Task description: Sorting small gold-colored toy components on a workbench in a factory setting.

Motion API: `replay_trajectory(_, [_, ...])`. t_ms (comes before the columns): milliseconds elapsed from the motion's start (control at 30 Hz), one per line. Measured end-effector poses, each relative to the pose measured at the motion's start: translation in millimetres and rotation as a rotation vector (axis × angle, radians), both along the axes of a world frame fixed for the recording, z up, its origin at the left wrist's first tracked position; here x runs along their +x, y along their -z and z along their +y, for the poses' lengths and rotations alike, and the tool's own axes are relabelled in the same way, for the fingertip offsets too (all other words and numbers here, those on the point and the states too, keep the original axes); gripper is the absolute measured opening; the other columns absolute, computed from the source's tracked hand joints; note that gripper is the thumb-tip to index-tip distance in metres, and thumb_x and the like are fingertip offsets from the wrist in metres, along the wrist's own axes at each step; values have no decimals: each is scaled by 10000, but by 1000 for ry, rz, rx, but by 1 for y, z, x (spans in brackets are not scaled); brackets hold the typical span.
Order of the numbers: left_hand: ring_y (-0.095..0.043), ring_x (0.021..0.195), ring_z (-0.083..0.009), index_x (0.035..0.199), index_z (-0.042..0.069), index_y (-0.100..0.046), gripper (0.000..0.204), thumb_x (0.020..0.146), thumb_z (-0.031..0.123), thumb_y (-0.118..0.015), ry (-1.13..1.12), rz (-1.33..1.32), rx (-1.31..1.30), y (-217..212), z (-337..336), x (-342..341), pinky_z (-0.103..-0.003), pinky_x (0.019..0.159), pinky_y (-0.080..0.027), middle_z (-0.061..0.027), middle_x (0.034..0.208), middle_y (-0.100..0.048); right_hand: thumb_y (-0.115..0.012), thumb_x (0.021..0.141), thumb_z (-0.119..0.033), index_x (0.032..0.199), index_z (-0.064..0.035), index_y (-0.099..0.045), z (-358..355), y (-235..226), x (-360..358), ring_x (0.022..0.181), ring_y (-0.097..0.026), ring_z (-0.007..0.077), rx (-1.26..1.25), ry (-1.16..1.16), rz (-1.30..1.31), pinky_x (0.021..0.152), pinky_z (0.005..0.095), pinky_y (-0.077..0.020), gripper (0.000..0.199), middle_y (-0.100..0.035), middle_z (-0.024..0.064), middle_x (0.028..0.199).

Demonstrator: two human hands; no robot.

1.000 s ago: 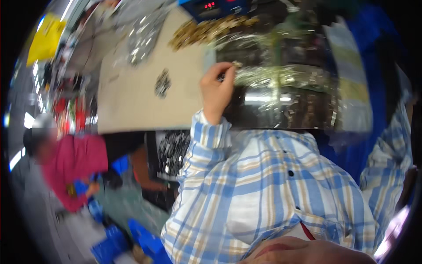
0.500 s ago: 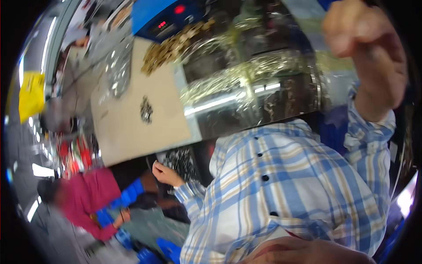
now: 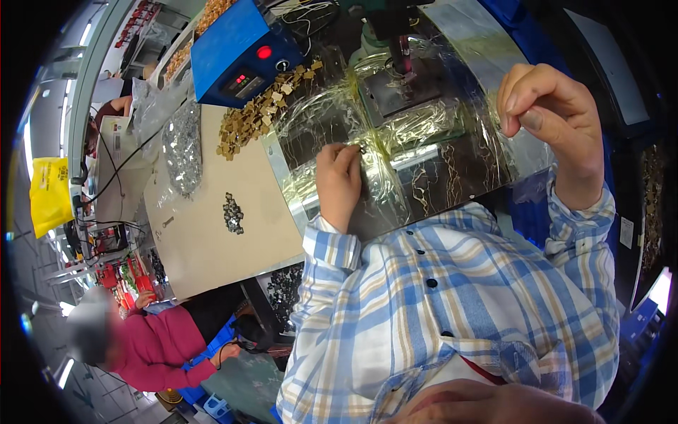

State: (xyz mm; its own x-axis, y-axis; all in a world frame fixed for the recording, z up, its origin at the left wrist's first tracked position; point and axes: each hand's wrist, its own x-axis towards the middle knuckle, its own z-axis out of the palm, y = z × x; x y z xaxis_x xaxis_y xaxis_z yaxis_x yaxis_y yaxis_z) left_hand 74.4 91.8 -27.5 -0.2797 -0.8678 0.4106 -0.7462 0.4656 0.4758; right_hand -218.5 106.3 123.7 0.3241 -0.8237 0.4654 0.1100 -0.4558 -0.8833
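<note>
My left hand (image 3: 339,185) is over the film-covered dark worktop (image 3: 438,180), its thumb and fingers pinched together. A tiny dark speck shows at its fingertips, too small to name. Raised at the right is my right hand (image 3: 558,131), fingers curled and thumb close to the index finger; anything between them is hidden. Beyond my left hand a dark flat plate (image 3: 388,99) lies under a small press-like machine (image 3: 400,53). Square gold-brown metal pieces (image 3: 258,116) are heaped left of the worktop. On a tan board (image 3: 261,233) sits a small pile of dark metal parts (image 3: 232,214).
A blue control box (image 3: 244,56) with a red button and lit display stands at the far left. Beside it lies a clear bag of silvery parts (image 3: 182,148). A person in a magenta top (image 3: 159,343) sits at the lower left. Dark parts fill a tray (image 3: 284,290) below the board.
My left hand has come up from below the board's edge onto the film-covered worktop. My right hand has moved down and slightly left. The view has shifted.
</note>
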Motion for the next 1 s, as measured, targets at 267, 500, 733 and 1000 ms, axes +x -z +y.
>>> replay_trajectory(267, [-570,724,-294,887,19,-633,107,803,12,-567,-107,206,153,-10,1,22,-346,626,-454,-139,816,-579,-518,844,-80,914,6,-555,-15,-2,-1,695,-526,124,-9,-80,-28,626,244,-422,117,-548,84,800])
replay_trajectory(500, [-580,819,-267,921,48,-656,223,753,-65,-560,225,41,372,-21,-5,32,-317,686,-465,-110,891,-569,-538,818,-46,938,21,-638,0,-7,50,626,-537,155,-415,-440,142,534,282,-421,170,-606,70,807])
replay_trajectory(733, [-581,758,-238,835,5,-643,103,749,-42,-612,174,241,385,-25,-17,18,-281,644,-467,-113,843,-588,-600,857,-213,698,28,-621,30,-31,64,454,-468,196,-186,-525,-105,398,324,-354,290,-504,89,546])
replay_trajectory(1000, [-496,855,-237,760,111,-656,57,739,163,-665,33,285,-10,-26,-68,-56,-362,761,-309,-50,821,-569,-454,837,-59,1015,50,-578,-16,-45,8,763,-552,239,-402,111,-120,722,340,-468,243,-577,182,952])
